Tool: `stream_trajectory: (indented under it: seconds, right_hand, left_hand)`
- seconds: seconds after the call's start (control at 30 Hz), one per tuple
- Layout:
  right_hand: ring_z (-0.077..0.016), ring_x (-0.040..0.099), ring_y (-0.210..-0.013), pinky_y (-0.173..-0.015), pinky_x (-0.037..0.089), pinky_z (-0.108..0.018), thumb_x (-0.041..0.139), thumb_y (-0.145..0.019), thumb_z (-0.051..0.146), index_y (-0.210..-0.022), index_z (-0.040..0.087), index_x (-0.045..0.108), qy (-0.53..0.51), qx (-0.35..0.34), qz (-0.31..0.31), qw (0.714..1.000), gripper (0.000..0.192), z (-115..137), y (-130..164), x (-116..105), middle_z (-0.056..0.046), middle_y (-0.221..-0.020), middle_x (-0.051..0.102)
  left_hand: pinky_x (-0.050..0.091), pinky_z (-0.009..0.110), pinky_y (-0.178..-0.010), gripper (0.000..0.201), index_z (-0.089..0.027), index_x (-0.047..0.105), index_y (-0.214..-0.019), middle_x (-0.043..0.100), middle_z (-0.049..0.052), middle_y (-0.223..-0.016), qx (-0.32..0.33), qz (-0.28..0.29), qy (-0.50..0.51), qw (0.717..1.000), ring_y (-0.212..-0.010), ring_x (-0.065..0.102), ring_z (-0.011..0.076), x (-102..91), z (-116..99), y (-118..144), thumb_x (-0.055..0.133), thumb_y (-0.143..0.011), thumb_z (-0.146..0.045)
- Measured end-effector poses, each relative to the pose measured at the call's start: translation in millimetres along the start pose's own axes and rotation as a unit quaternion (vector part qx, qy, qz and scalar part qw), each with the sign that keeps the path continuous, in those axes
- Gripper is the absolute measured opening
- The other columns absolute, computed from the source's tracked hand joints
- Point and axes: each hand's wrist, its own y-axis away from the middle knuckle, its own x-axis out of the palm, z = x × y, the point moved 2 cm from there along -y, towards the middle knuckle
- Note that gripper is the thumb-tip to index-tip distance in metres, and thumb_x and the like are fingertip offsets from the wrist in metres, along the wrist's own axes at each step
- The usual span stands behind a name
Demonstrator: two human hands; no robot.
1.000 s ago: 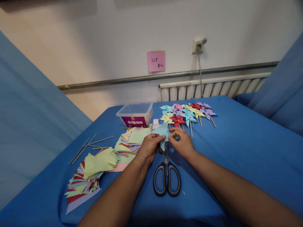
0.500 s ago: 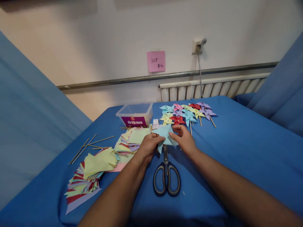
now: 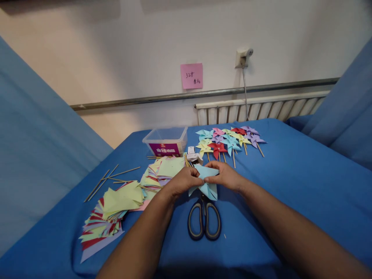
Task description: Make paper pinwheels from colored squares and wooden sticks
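Blue sheet (image 3: 290, 182) covers the surface, looks like a bed; blue fabric rises at frame left and right edges. Beige wall behind, rail across it, radiator (image 3: 261, 108) at upper right, pink note (image 3: 191, 76) upper centre, socket (image 3: 242, 56) with cable.

Left hand (image 3: 181, 182) and right hand (image 3: 225, 176) meet at frame centre, each pinching the light-blue paper (image 3: 207, 182) with a closed grip; paper is held just above the sheet. Its fold shape is hard to make out. Scissors (image 3: 204, 219) lie below the paper, blades hidden under it. Note writing unreadable.

Pinwheels (image 3: 229, 139) on sticks lie just beyond the hands. Clear box (image 3: 167, 141) at upper centre-left. Paper stacks (image 3: 122, 205) at left, loose sticks (image 3: 112, 178) further left. Small white item (image 3: 193, 155) beside the box, unclear.
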Motion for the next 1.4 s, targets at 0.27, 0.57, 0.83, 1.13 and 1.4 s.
stream_trajectory:
  seconds: [0.27,0.57,0.83,1.13,1.4]
  right_hand:
    - [-0.0149,0.06,-0.061,-0.059,0.048,-0.028,0.081,-0.057,0.03,-0.081,0.019,0.064,-0.116,-0.001,-0.1,0.988,0.032,-8,-4,6,0.002,-0.072,0.066]
    - [-0.0182,0.063,-0.069,-0.065,0.05,-0.031,0.079,-0.059,0.031,-0.089,0.018,0.063,-0.194,-0.022,-0.26,0.946,0.036,-23,-8,15,-0.002,-0.082,0.069]
    - [-0.0177,0.062,-0.067,-0.067,0.05,-0.032,0.079,-0.057,0.034,-0.086,0.018,0.062,-0.166,-0.021,-0.252,0.953,0.037,-18,-8,19,0.0,-0.078,0.068]
    - [-0.0253,0.058,-0.116,-0.093,0.049,-0.041,0.065,-0.071,0.019,-0.119,0.025,0.054,0.016,-0.174,-0.244,0.954,0.049,-9,1,14,-0.01,-0.126,0.059]
    - [-0.0285,0.04,-0.135,-0.111,0.035,-0.051,0.069,-0.072,0.014,-0.101,0.031,0.066,0.207,-0.287,-0.182,0.917,0.034,4,11,18,-0.004,-0.143,0.041]
  left_hand:
    - [0.033,0.022,-0.048,0.009,-0.014,0.063,-0.06,0.056,0.0,-0.052,0.012,-0.091,0.098,0.991,-0.046,0.047,0.0099,7.3,1,-4,0.071,-0.056,-0.016]
    - [0.047,0.025,-0.056,0.025,-0.011,0.065,-0.071,0.064,0.004,-0.062,-0.047,-0.08,0.338,0.937,-0.056,0.059,0.014,26.3,19,-14,0.081,-0.057,-0.024]
    - [0.046,0.026,-0.053,0.024,-0.009,0.07,-0.074,0.068,0.006,-0.063,-0.038,-0.125,0.336,0.933,-0.052,0.06,0.0149,28.0,21,-14,0.08,-0.056,-0.019]
    - [0.053,0.029,-0.056,0.022,-0.008,0.069,-0.088,0.072,0.006,-0.071,-0.076,-0.116,0.439,0.888,-0.057,0.064,0.017,14.7,13,-14,0.071,-0.066,-0.01]
    - [0.052,0.025,-0.055,0.024,-0.013,0.067,-0.094,0.072,0.002,-0.074,-0.077,-0.126,0.48,0.864,-0.057,0.063,0.0144,6.5,6,-12,0.065,-0.071,-0.005]
